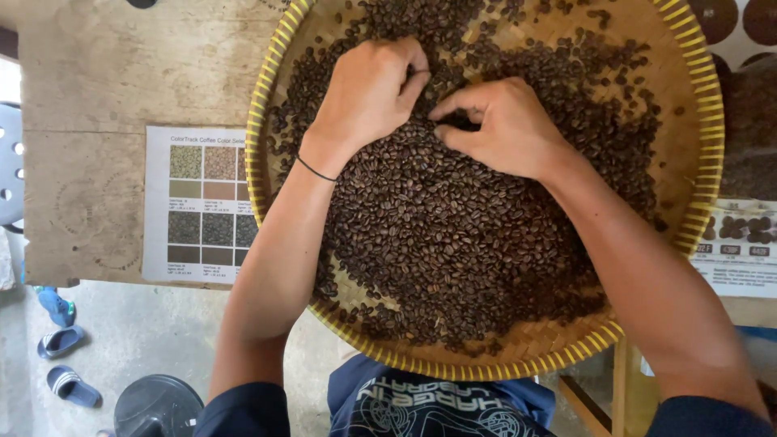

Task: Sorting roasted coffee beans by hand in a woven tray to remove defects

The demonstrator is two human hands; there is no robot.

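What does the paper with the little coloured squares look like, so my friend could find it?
Start at the big round woven bamboo tray with the yellow rim, heaped with dark roasted coffee beans. Just left of it, on the worn wooden table, lies a white paper chart, partly tucked under the tray. Only it shows rows of green-to-brown squares.

- The left hand (374, 91) lies knuckles up, its fingers curled under and the tips tucked toward the palm — loosely closed, not a tight fist.
- A thin black band circles the left wrist.
- The right hand (506, 125) sits just beside it, thumb and forefinger drawn together in a pinch that points toward the left hand.
- Both bare forearms reach forward and angle inward, so the hands almost meet — dark blue sleeves cover the upper arms.
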